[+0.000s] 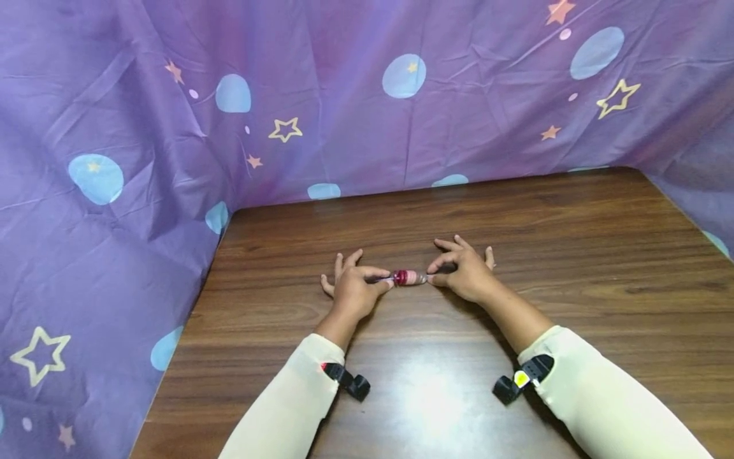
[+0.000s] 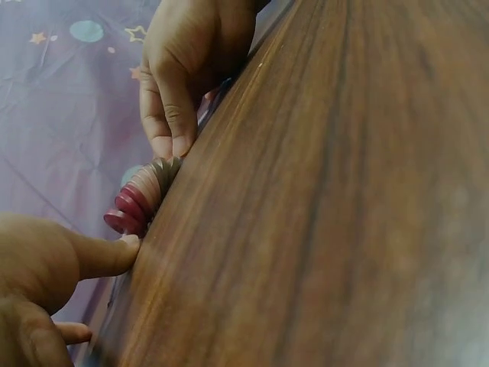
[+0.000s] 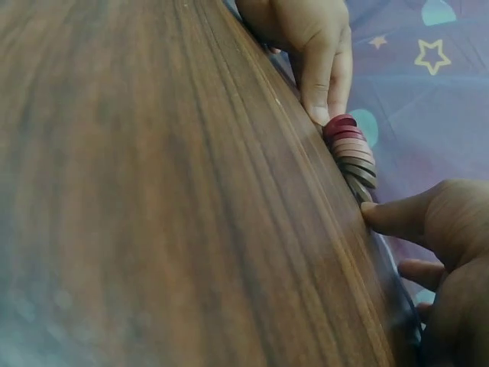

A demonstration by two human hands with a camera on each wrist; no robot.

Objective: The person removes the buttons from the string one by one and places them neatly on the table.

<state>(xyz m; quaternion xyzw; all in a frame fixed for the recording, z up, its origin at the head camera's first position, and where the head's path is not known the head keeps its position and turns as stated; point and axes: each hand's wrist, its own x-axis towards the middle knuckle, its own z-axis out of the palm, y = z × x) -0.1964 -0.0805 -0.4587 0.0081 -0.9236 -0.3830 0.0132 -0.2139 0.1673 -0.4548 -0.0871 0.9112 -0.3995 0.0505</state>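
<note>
A short row of small round discs [image 1: 408, 278], dark red, then pink, then grey-brown, lies between my two hands low over the table. My left hand [image 1: 354, 292] pinches the dark red end between thumb and index finger, where a thin purple line like a cord shows. At the grey-brown end, the thumb and index finger of my right hand [image 1: 467, 274] pinch the tip. Both hands' other fingers are spread away. The left wrist view shows the discs [image 2: 141, 200] leaning against one another; in the right wrist view the discs [image 3: 353, 149] fan slightly.
The brown wood-grain table [image 1: 573, 255] spreads around both hands, with a bright glare near its front. A purple curtain [image 1: 344, 83] with stars and blue spots hangs behind the table and along its left side. A dark camera strap sits on each pale sleeve [image 1: 287, 401].
</note>
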